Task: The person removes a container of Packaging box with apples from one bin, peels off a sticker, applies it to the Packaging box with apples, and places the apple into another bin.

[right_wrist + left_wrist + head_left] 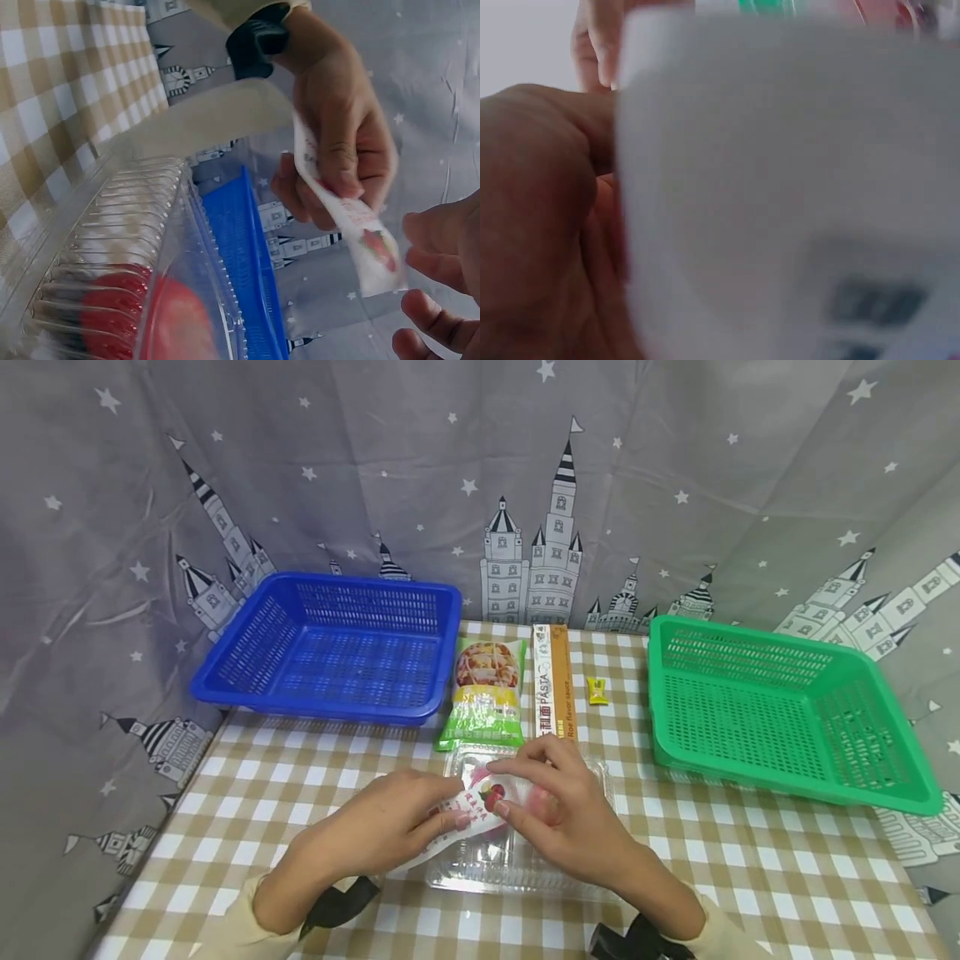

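Both hands, L (390, 835) & R (570, 814), pinch a white sachet (468, 806) over the clear clamshell tray (517, 868) on the checked worktop (750, 877). Behind: 2 baskets, blue (330, 647) & green (780, 710), w/ 1 noodle bag (486, 693), 1 pasta box (553, 681), 1 yellow packet (597, 691) between.

A checked table (300, 777) carries a clear tray (525, 868) near its front edge. Behind the tray lie a green bag (485, 693) and a pasta box (553, 681) side by side, with a yellow sachet (597, 691) further right. A blue basket (337, 647) sits back-left of the tray, a green basket (780, 714) back-right.
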The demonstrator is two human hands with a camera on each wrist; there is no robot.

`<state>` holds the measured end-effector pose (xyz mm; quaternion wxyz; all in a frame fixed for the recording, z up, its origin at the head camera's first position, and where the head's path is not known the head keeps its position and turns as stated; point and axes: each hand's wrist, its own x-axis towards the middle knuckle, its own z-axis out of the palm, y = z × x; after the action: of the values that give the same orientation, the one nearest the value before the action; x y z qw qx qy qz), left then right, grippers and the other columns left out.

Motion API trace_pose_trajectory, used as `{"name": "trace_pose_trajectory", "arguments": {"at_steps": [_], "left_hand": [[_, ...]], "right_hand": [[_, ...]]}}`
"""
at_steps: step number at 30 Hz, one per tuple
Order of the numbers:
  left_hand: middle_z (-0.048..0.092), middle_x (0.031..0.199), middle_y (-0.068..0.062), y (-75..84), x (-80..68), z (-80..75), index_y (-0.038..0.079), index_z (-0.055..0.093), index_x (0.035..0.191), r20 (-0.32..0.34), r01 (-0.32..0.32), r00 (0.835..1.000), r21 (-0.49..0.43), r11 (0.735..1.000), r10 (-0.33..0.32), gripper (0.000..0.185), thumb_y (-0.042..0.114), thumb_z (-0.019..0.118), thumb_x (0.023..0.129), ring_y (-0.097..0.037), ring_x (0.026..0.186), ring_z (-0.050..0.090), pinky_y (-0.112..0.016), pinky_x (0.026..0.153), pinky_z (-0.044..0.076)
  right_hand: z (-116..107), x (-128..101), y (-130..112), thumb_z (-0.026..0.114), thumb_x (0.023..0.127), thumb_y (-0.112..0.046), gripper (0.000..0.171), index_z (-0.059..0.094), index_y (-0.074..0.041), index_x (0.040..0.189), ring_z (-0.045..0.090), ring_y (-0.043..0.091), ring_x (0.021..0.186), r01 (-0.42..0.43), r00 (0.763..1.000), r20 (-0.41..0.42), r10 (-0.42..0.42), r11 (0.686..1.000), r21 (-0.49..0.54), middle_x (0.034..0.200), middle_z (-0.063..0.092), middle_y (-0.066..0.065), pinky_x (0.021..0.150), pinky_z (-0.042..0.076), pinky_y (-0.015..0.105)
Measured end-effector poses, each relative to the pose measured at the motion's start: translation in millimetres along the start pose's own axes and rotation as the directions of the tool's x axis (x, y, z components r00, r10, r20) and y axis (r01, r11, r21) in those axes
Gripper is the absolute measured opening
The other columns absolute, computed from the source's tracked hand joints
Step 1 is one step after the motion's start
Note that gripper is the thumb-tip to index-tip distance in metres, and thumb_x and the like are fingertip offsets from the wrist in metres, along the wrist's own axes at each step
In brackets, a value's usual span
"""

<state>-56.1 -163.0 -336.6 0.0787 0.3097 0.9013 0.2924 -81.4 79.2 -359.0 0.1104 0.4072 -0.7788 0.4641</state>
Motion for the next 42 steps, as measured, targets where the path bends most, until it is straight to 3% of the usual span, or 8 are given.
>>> {"name": "trace_pose_trajectory", "arguments": {"at_steps": [4,8,11,20,24,31,42], "left_hand": [[0.035,0.064,0.016,7.6,1.8,3.4,0.023,0.051,0.081,0.02,-0.016,1.0,0.0,1.0,0.016,0.023,0.034,0.059,0.099,-0.002,0.06,0.04,-0.024,0.056,0.038],[0.034,0.063,0.016,9.7,3.0,5.2,0.023,0.048,0.077,0.026,-0.039,0.999,-0.022,0.999,0.04,0.028,0.036,0.058,0.1,-0.001,0.058,0.037,-0.023,0.055,0.036],[0.035,0.064,0.016,8.4,4.0,6.0,0.023,0.048,0.077,0.035,-0.061,0.997,-0.085,0.995,0.064,0.028,0.037,0.056,0.1,0.0,0.058,0.037,-0.022,0.053,0.036],[0.045,0.071,0.016,2.1,4.7,3.0,0.018,0.061,0.099,0.049,-0.116,0.989,-0.322,0.94,0.139,0.017,0.026,0.048,0.105,0.0,0.065,0.047,-0.023,0.064,0.046],[0.044,0.07,0.015,0.0,3.2,0.7,0.019,0.059,0.096,0.047,-0.112,0.989,-0.363,0.925,0.138,0.017,0.024,0.047,0.106,-0.001,0.065,0.047,-0.024,0.064,0.045],[0.038,0.066,0.015,-0.9,3.3,-0.8,0.02,0.053,0.083,0.017,-0.122,0.99,-0.381,0.916,0.139,0.024,0.021,0.046,0.106,0.0,0.06,0.039,-0.021,0.057,0.039],[0.039,0.065,0.015,0.3,6.6,-2.0,0.017,0.054,0.079,0.005,-0.111,0.992,-0.392,0.913,0.123,0.029,0.02,0.045,0.106,-0.001,0.059,0.04,-0.021,0.054,0.037]], "right_hand": [[3,-2,2,0.078,0.083,-0.013,0.029,0.074,-0.018,0.111,0.049,0.015,0.093,0.041,0.999,-0.006,-0.041,0.998,-0.037,0.099,0.054,-0.005,0.081,0.04,0.033],[4,-5,3,0.079,0.08,-0.009,0.023,0.075,-0.016,0.102,0.05,0.014,0.089,0.048,0.998,-0.039,-0.048,0.999,-0.009,0.094,0.056,-0.005,0.078,0.04,0.03],[4,-6,4,0.08,0.079,-0.006,0.021,0.076,-0.016,0.097,0.05,0.014,0.086,0.058,0.996,-0.072,-0.056,0.998,0.018,0.09,0.057,-0.006,0.076,0.04,0.029],[1,-4,6,0.08,0.078,-0.003,0.018,0.076,-0.013,0.093,0.058,0.012,0.078,0.079,0.983,-0.173,-0.063,0.993,0.084,0.085,0.07,-0.005,0.073,0.042,0.028],[-2,-4,7,0.081,0.079,-0.004,0.017,0.076,-0.011,0.094,0.06,0.012,0.077,0.04,0.983,-0.184,-0.023,0.995,0.091,0.087,0.072,-0.005,0.072,0.043,0.028],[-2,-4,10,0.079,0.079,-0.001,0.017,0.074,-0.012,0.091,0.061,0.013,0.078,0.036,0.986,-0.168,-0.019,0.995,0.097,0.085,0.071,-0.004,0.074,0.043,0.029],[2,-3,12,0.064,0.091,0.002,0.019,0.057,-0.016,0.093,0.055,0.012,0.088,0.055,0.998,-0.044,-0.05,0.993,0.107,0.088,0.059,-0.01,0.081,0.042,0.033]]}}
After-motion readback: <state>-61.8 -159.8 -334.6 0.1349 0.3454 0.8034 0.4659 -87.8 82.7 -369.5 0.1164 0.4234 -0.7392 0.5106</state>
